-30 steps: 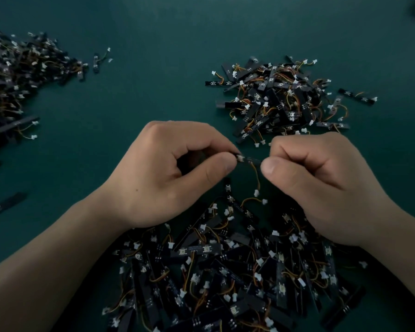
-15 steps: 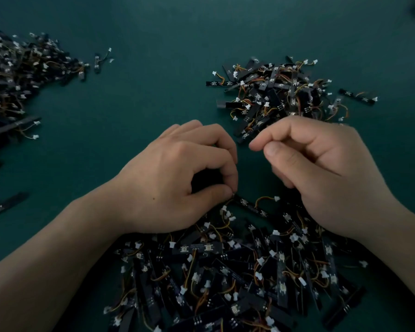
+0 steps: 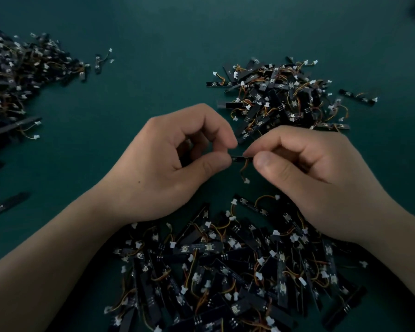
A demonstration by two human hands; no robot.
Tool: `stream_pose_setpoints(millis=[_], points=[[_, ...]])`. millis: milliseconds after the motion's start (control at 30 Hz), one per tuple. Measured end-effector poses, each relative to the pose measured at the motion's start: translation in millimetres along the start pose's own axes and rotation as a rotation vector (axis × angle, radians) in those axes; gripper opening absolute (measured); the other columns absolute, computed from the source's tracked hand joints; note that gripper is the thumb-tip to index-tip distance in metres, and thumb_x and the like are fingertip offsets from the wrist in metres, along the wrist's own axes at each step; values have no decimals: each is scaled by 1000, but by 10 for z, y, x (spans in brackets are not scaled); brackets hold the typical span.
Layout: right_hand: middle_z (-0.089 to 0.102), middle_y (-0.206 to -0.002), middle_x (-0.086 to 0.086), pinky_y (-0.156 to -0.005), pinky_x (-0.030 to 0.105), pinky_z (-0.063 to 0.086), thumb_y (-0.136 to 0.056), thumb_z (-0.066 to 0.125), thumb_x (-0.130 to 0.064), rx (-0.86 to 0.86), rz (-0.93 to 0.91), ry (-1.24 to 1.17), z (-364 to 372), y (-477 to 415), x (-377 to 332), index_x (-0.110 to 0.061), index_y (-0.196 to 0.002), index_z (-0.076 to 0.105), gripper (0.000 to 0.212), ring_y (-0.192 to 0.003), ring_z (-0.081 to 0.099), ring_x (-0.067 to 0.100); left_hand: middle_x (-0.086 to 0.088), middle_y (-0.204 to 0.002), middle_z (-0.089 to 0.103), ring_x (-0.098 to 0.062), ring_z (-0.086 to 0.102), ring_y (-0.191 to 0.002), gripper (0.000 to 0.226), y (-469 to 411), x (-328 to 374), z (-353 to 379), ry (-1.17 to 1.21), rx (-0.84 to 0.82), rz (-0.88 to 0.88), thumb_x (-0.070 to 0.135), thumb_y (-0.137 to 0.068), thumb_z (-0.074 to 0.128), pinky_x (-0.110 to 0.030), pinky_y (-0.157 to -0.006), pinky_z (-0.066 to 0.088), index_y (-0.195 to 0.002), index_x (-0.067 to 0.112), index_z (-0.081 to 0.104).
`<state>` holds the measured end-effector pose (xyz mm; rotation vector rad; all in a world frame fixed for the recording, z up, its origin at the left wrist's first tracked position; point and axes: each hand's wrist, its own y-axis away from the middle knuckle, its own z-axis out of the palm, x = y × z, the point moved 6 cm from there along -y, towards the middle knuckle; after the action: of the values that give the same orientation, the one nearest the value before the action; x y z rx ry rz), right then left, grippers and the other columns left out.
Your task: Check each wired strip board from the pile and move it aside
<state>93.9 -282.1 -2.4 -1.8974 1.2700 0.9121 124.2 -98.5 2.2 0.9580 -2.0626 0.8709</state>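
Left hand and right hand now pinch a newly lifted strip board

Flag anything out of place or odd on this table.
Only strays: one strip board lies apart, right of the far pile, another just beside the left pile. No visible damage.

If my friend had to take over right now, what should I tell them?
The left hand pinches one end of a strip board; the right hand pinches the other end, its wire dangling.
The near pile lies below both hands; a second pile lies beyond them, and a third pile far left.
Done: one board is up for checking. Left: check it, set it aside, then the rest of the near pile.
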Motion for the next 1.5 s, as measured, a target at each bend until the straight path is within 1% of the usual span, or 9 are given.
stream_pose_setpoints(millis=[133,200,300,633,1100,1233,1333,1433,1500], points=[[61,-60,-6,-45,9,34,-99,63,-40,-52,-20,69,42,1,-24,-31,-87,72,18,-47,55,12,10,-87,69,-23,63,-69,14,3,4,-7,40,14,-15,20,-94,73,-38,-63,52,-102,29,65],[61,-59,-6,-44,10,34,-100,63,-37,-49,-30,56,32,1,-28,-30,-86,72,18,-46,55,12,10,-84,68,-19,60,-66,10,4,-3,-1,41,-15,-41,29,-95,72,-33,-60,51,-103,27,68],[60,-57,-7,-44,11,34,-101,63,-36,-64,-35,16,27,4,-35,-30,-87,73,18,-46,54,11,8,-68,62,-14,53,-56,15,5,-21,38,-37,-69,-85,36,-94,73,-22,-50,42,-84,26,68],[60,-58,-10,-46,10,34,-102,57,-33,-105,-36,85,56,13,-25,-32,-93,75,20,-48,55,11,4,-61,51,-21,49,-53,34,-15,45,74,-66,-117,-17,31,-95,68,-31,-50,37,-67,16,55],[55,-53,-9,-42,10,30,-101,58,-36,-77,-36,99,55,9,-23,-31,-85,73,23,-43,51,10,5,-61,46,-18,44,-55,35,9,57,69,-71,-102,6,30,-94,64,-21,-52,33,-67,14,50],[51,-51,-4,-43,11,29,-103,56,-35,-58,-59,28,42,12,-28,-21,-73,67,35,-40,44,7,3,-64,54,-19,50,-55,29,20,42,46,-72,-82,-19,41,-96,62,-26,-50,38,-77,18,61],[42,-50,-1,-45,18,29,-99,51,-32,30,-70,-77,-16,2,-28,-14,-61,52,43,-43,37,8,6,-73,66,-18,62,-62,27,30,23,61,-94,-110,-46,47,-95,62,-34,-57,46,-98,23,74],[41,-51,5,-43,28,29,-103,52,-28,209,-42,-236,-142,-3,35,-25,-66,59,37,-44,36,17,14,-83,65,-9,65,-79,30,44,64,139,-237,-216,40,49,-92,67,-35,-76,48,-111,29,77],[46,-55,13,-47,19,37,-108,52,-24,273,-24,-237,-188,-6,68,-27,-73,65,37,-47,46,11,18,-92,62,-3,62,-87,28,53,83,167,-301,-256,82,52,-89,70,-39,-85,46,-110,35,78]])
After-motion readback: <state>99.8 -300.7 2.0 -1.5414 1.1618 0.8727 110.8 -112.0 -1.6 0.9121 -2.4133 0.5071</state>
